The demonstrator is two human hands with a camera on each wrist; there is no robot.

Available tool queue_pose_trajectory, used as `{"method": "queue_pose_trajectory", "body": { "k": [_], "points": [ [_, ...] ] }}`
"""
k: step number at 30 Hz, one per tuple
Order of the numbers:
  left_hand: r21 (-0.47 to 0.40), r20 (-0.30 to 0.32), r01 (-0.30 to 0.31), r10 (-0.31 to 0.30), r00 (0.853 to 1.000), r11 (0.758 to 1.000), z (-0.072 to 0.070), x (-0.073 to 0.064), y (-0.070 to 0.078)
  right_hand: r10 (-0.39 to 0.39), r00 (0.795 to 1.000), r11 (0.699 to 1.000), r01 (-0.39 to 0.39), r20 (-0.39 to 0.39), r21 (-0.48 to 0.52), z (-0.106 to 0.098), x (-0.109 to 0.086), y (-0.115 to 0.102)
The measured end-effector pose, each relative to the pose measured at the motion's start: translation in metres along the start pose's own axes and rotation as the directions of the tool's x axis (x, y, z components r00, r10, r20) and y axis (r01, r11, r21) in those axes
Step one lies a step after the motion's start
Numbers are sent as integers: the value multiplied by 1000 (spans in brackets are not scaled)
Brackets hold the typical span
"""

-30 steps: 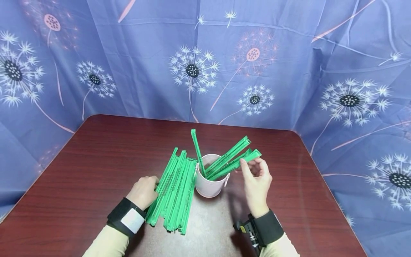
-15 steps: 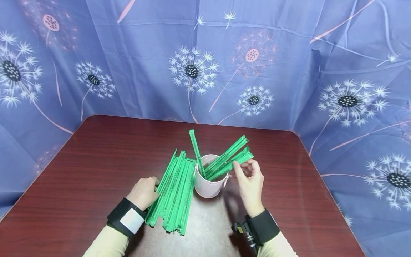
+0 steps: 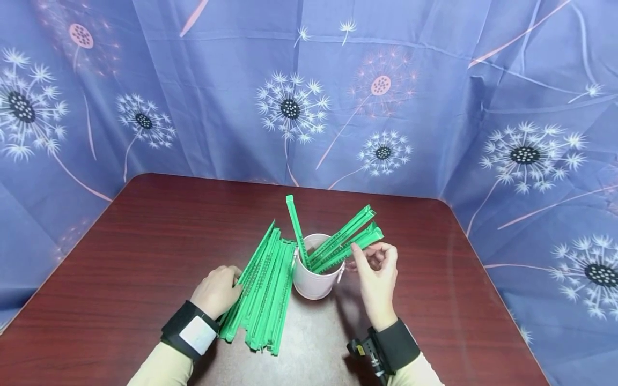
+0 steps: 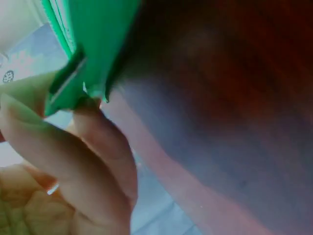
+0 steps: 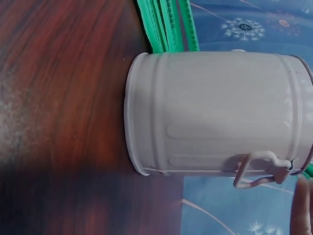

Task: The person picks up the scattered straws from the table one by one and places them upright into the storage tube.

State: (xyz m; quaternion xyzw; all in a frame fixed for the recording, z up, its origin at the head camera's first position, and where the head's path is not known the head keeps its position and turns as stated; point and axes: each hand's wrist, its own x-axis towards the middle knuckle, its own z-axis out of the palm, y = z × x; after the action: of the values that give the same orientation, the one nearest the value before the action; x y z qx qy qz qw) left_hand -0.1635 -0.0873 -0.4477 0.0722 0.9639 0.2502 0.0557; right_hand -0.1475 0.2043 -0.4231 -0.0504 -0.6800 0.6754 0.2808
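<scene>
Long, thin green wrapped sticks with dark print lie side by side in a pile (image 3: pixel 265 295) left of a small pale pink bucket (image 3: pixel 313 284). At the pile's left edge my left hand (image 3: pixel 217 291) holds a green wrapped stick (image 3: pixel 263 244); in the left wrist view its end (image 4: pixel 73 88) sits between thumb and fingers. Several similar sticks (image 3: pixel 343 236) lean out of the bucket to the right, and one (image 3: pixel 295 220) stands nearly upright at its left. My right hand (image 3: pixel 379 279) pinches the lowest leaning stick, thumb in front; its other fingertips are partly hidden.
The bucket has a wire handle (image 5: pixel 259 169) on its right side. Everything stands on a dark reddish-brown wooden table (image 3: pixel 159 230) with a pale glare patch in front. A blue dandelion-print cloth (image 3: pixel 217 107) hangs behind and along both sides.
My right hand has moved left towards the bucket, with the leaning sticks' ends shifting left too. The stick at my left hand has swung its far end right, over the pile.
</scene>
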Motion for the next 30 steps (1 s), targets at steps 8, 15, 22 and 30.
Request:
{"method": "queue_pose_trajectory", "body": {
  "k": [8, 15, 22, 30],
  "points": [
    [-81, -140, -44, 33, 990, 996, -5, -3, 8, -88, 996, 991, 88, -3, 102, 4, -5, -10],
    [-136, -332, -154, 101, 938, 979, -13, -8, 22, -113, 992, 986, 104, 63, 133, 10, -11, -22],
    [-105, -455, -309, 231, 860, 945, -17, -14, 37, -156, 975, 985, 143, 158, 92, 15, -16, -36],
    [6, -441, -484, 436, 785, 875, -18, -16, 44, -279, 926, 944, 216, 255, 249, 19, -22, -49]
  ]
}}
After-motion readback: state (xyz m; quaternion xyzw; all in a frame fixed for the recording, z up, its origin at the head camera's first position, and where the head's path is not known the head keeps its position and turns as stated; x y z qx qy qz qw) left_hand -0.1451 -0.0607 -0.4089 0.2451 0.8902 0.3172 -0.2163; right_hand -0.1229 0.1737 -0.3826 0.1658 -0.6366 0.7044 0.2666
